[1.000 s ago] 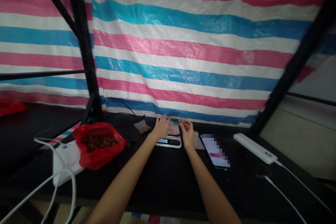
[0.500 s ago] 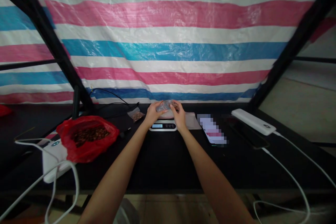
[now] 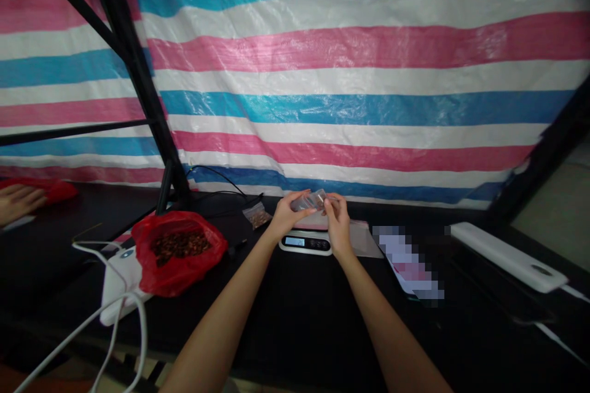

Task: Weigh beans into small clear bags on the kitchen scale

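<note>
My left hand [image 3: 284, 218] and my right hand [image 3: 338, 223] hold a small clear plastic bag [image 3: 312, 201] between them, lifted just above a small digital scale [image 3: 305, 242] on the black table [image 3: 295, 313]. Each hand pinches one end of the bag. A second small filled bag [image 3: 257, 217] lies on the table left of the scale. A red plastic bag [image 3: 177, 252] open on dark brown pieces sits further left.
A phone [image 3: 408, 261] lies right of the scale, beside a flat clear bag [image 3: 364, 239]. White power banks [image 3: 509, 256] [image 3: 117, 276] with cables sit at both sides. Another person's hand [image 3: 18, 201] rests far left. A striped tarp [image 3: 350, 73] and black frame poles [image 3: 138, 80] stand behind.
My hands have lifted the clear bag slightly off the scale and brought it between both sets of fingers. The camera view has shifted, and another person's hand shows at the far left.
</note>
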`<state>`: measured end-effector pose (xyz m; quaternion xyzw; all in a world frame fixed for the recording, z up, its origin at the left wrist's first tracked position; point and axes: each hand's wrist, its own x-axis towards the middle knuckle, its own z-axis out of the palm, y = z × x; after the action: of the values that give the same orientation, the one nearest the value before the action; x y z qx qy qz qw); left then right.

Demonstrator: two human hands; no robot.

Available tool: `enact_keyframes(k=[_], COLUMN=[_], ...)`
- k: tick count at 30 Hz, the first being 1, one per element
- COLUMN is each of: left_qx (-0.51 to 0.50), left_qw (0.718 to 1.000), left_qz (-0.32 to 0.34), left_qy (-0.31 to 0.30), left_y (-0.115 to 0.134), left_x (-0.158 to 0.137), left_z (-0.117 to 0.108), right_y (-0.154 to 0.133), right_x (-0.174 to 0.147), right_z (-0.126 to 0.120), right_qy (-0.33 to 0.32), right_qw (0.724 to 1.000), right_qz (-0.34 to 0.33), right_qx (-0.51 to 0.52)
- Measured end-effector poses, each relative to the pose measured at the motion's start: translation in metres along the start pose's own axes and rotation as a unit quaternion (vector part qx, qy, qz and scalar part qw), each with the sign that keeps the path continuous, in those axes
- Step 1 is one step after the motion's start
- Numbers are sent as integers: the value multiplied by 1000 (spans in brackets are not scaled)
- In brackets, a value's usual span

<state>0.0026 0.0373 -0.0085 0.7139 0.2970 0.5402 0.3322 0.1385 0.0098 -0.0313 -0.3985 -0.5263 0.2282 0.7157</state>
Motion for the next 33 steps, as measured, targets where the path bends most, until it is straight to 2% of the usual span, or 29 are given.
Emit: enact_keyframes(k=[3, 11, 16, 20, 23, 27, 33], left_qx=[2, 21, 24, 29, 29, 33, 42], left_qw=[1000, 999, 998, 998, 997, 997, 997], left_qz=[-5, 1, 9, 7, 14, 23, 14], left_qy=[-6, -34, -55, -59, -65, -66, -64], left_y=[3, -2, 2, 4, 4, 0, -3], left_x=[-1, -2, -2, -3, -3, -4, -5], left_z=[0, 1, 1, 1, 0, 0, 2], right_y=[-2, -4, -9, -13, -17, -22, -21], right_x=[1, 1, -4, -5, -5, -6, -7], right_z=[-1, -6, -3, -3, -4, -4, -4], right_qy=[-6, -1, 33, 17, 4, -12, -9], right_qw=[1000, 992, 994, 988, 977, 967, 962], right_qz=[-18, -76, -73, -97, -133, -175, -182], right_qx=[-4, -96, -77, -115, -167, -186, -201])
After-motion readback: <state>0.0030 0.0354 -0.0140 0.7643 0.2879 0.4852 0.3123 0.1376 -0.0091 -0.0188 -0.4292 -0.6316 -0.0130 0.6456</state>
